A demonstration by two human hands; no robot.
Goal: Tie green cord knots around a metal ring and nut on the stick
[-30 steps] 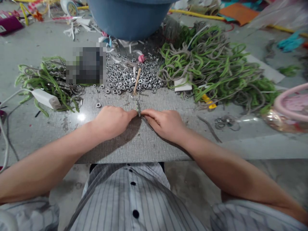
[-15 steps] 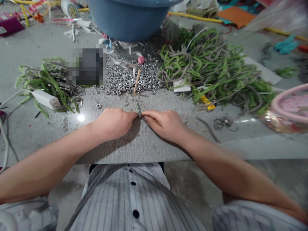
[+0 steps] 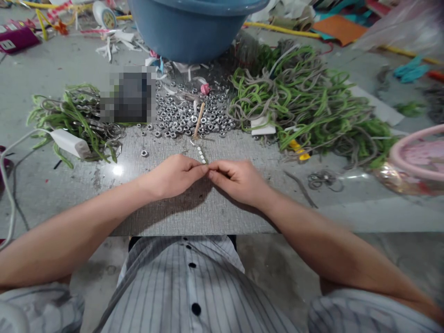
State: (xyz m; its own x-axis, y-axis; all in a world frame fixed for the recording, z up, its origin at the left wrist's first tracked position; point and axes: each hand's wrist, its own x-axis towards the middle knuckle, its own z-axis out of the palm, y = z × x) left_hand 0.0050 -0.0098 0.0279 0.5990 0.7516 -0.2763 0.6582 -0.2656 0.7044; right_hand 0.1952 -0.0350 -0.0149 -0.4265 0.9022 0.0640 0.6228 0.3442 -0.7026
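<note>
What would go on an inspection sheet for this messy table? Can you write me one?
Surface: gray tabletop, with a bright glare spot on the left.
Things in hand: small studded strip, ring at its far end.
Clutter: metal nuts piled beyond; green-and-gray cords tangled on the right; white scraps.
Hands: left hand pinches the strip's near end; right hand meets it there, exact grip hidden.
Cables: white cable curving along the left.
Surroundings: blue tub behind the nuts; gray floor below the table edge.

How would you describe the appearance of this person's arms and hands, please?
The left hand and right hand are ungloved, no watch or bracelet visible. Bare forearms emerge from the left sleeve and right sleeve, both pale with darker stripes.
</note>
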